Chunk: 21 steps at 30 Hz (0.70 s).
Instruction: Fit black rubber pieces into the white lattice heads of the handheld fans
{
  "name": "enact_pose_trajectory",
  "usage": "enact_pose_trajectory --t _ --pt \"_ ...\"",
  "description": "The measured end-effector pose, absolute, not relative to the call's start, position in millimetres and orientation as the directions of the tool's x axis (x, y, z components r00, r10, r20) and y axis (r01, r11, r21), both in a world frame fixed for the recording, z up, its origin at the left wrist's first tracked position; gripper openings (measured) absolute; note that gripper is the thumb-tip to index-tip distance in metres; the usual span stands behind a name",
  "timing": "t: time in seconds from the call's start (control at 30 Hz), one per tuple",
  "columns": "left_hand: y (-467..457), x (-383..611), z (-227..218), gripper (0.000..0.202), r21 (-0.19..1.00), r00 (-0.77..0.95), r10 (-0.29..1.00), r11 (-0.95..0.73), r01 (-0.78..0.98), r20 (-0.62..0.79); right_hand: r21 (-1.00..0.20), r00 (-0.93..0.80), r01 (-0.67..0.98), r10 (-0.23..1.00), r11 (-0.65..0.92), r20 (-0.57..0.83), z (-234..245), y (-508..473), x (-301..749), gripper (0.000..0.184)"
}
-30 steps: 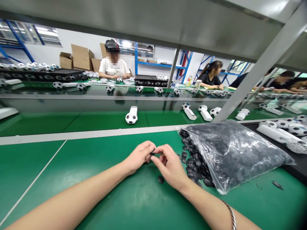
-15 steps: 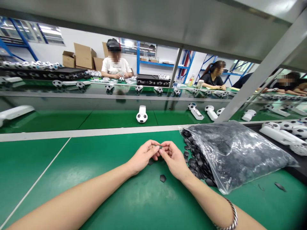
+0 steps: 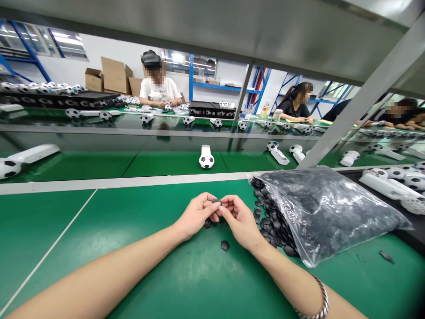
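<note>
My left hand (image 3: 195,215) and my right hand (image 3: 239,220) meet fingertip to fingertip above the green table (image 3: 133,248). Between them they pinch a small black piece (image 3: 216,201); both hands are closed on it. Two more loose black pieces lie on the table, one under my left fingers (image 3: 207,224) and one nearer to me (image 3: 225,245). A clear plastic bag (image 3: 318,208) full of such black pieces lies just right of my right hand, its open mouth spilling several onto the table.
A conveyor belt (image 3: 166,163) behind the table carries a white device with a football head (image 3: 206,157) and others like it. More such devices lie at the right (image 3: 392,186). Three people sit working at the far bench. A metal shelf with a slanted post (image 3: 358,88) hangs overhead.
My hands stay together on the small black piece, lifted slightly since the first frame. The football-headed devices on the belt have travelled to the right.
</note>
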<state>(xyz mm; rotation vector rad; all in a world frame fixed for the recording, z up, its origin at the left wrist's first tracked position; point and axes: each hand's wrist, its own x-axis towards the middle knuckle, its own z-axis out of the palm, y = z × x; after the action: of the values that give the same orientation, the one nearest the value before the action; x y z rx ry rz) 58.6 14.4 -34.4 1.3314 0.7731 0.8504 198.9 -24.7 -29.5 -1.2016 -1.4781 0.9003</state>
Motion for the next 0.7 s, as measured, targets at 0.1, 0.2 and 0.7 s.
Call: enact_pose_trajectory --t 0.1,0.2,0.7 --pt "14.3 59.4 -34.9 0.031 0.993 0.518 0.855 0.071 -0.093 -0.013 -0.915 -0.031 0.305 0.963 0.266 0.269 -29.5 -23.0 199.9 0.017" --pt "13.6 60.3 -36.0 0.028 0.995 0.460 0.888 0.045 -0.091 0.002 -0.873 -0.045 0.388 0.952 0.295 0.302 -32.0 -20.0 203.5 0.015" --pt "11.5 57.0 -36.1 0.041 0.999 0.437 0.898 0.028 0.036 -0.041 -0.715 -0.049 0.616 0.922 0.330 0.384 -43.7 -17.8 214.1 0.035"
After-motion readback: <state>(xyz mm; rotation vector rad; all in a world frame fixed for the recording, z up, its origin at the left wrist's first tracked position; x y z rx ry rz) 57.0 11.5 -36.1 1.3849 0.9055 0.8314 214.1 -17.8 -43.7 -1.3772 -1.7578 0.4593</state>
